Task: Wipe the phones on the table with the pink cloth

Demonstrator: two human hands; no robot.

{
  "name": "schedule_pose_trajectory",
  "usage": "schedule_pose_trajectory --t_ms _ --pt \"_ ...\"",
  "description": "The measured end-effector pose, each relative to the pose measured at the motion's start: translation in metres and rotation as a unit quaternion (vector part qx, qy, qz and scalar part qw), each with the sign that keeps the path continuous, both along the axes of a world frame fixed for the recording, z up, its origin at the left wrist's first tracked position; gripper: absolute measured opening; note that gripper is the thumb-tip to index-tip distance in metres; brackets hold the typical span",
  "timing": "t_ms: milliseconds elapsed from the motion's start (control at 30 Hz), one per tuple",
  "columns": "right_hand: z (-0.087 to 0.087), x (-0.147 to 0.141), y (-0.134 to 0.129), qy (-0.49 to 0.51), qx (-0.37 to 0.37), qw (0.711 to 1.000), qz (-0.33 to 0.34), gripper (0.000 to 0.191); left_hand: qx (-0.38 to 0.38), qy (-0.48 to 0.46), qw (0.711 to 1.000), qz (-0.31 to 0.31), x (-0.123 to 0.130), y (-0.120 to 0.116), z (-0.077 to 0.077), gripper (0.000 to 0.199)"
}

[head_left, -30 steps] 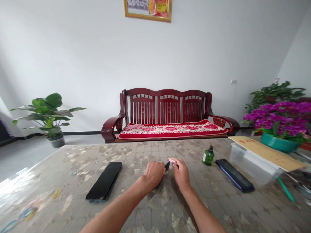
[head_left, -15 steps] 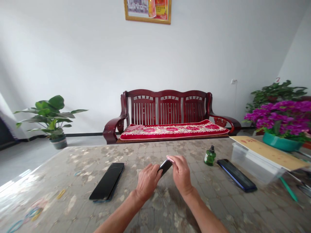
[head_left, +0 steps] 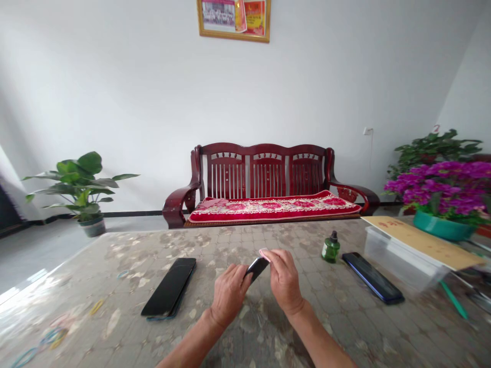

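Observation:
My left hand [head_left: 229,292] is closed around the lower end of a dark, slim phone [head_left: 256,269], held tilted above the table. Pinched in the fingers of my right hand [head_left: 285,281] is a small pink cloth [head_left: 263,252], which touches the phone's upper end. Most of the cloth is hidden by those fingers. To the left lies a larger black phone [head_left: 169,287], face up with something bluish beneath it. On the right, a blue-edged phone [head_left: 373,277] rests beside a small green bottle [head_left: 330,247] with a black cap.
A clear plastic box [head_left: 402,258] with a tan envelope [head_left: 422,240] on top stands at the right, near a green pen-like stick [head_left: 453,300]. Purple flowers in a teal pot [head_left: 443,226] sit behind. Coloured bands [head_left: 49,338] lie at the left. Beyond the table is a wooden bench [head_left: 264,168].
Both hands have shifted slightly left with the phone and the cloth. The cloth remains at the phone's upper end, and the other things on the table stay put.

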State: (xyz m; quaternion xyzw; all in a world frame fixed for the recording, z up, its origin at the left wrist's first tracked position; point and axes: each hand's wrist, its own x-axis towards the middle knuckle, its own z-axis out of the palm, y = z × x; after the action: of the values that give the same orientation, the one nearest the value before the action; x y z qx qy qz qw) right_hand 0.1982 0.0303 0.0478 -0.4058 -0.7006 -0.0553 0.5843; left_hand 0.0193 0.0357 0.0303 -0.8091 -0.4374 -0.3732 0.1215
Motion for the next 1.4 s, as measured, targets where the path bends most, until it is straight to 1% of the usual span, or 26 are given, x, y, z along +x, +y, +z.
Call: schedule_pose_trajectory --t_ms 100,167,300,400,467,500,567,633,667,733,833,933,1033,1133,1200,1300,1400 --pt "-0.008 0.005 0.006 0.045 -0.03 0.998 -0.008 0.029 0.032 -0.04 0.999 -0.004 0.001 0.003 -0.004 0.032" --pt "-0.015 0.006 0.011 0.087 -0.061 0.994 0.004 0.027 0.03 -0.074 0.997 -0.001 0.002 0.005 -0.007 0.034" --pt "-0.025 -0.001 0.016 0.176 -0.108 0.978 0.037 0.022 -0.016 -0.129 0.991 -0.01 0.007 0.01 -0.014 0.031" --pt "-0.025 -0.006 0.016 0.223 -0.129 0.965 0.043 0.023 -0.063 -0.143 0.987 -0.034 0.009 0.013 -0.012 0.022" --pt "-0.023 -0.007 0.015 0.236 -0.138 0.961 0.047 0.025 -0.087 -0.145 0.984 -0.056 0.009 0.014 -0.005 0.016" --pt "-0.021 -0.007 0.014 0.234 -0.138 0.961 0.048 0.025 -0.095 -0.142 0.983 -0.067 0.009 0.015 0.0 0.02" --pt "-0.019 -0.008 0.013 0.216 -0.129 0.967 0.047 0.024 -0.107 -0.12 0.983 -0.09 0.009 0.015 0.012 0.038" --pt "-0.018 -0.007 0.012 0.187 -0.112 0.975 0.044 0.022 -0.116 -0.071 0.985 -0.108 0.01 0.016 0.025 0.045" --pt "-0.018 -0.007 0.011 0.175 -0.105 0.978 0.04 0.022 -0.121 -0.045 0.985 -0.112 0.011 0.015 0.031 0.043" --pt "-0.018 -0.006 0.01 0.158 -0.095 0.982 0.034 0.021 -0.135 -0.002 0.985 -0.106 0.012 0.014 0.041 0.031" --pt "-0.017 -0.006 0.008 0.134 -0.083 0.987 0.03 0.022 -0.134 0.019 0.988 -0.069 0.014 0.01 0.046 0.012" --pt "-0.016 -0.007 0.006 0.1 -0.074 0.991 0.04 0.023 -0.088 -0.014 0.995 -0.044 0.014 0.006 0.04 0.014" --pt "-0.018 -0.009 0.005 0.059 -0.084 0.994 0.045 0.025 -0.047 -0.103 0.993 -0.038 0.01 0.004 0.025 0.019" --pt "-0.025 -0.009 0.006 0.024 -0.105 0.993 0.038 0.024 -0.047 -0.203 0.978 -0.03 0.004 0.003 0.011 0.022" --pt "-0.028 -0.009 0.007 0.006 -0.114 0.993 0.027 0.024 -0.053 -0.242 0.969 -0.021 -0.003 0.002 0.005 0.022" --pt "-0.029 -0.011 0.006 -0.015 -0.104 0.994 0.018 0.025 -0.064 -0.252 0.965 -0.011 -0.015 -0.004 0.002 0.02" --pt "-0.025 -0.018 -0.001 -0.035 -0.078 0.996 0.027 0.028 -0.079 -0.232 0.97 -0.005 -0.028 -0.011 0.001 0.018"
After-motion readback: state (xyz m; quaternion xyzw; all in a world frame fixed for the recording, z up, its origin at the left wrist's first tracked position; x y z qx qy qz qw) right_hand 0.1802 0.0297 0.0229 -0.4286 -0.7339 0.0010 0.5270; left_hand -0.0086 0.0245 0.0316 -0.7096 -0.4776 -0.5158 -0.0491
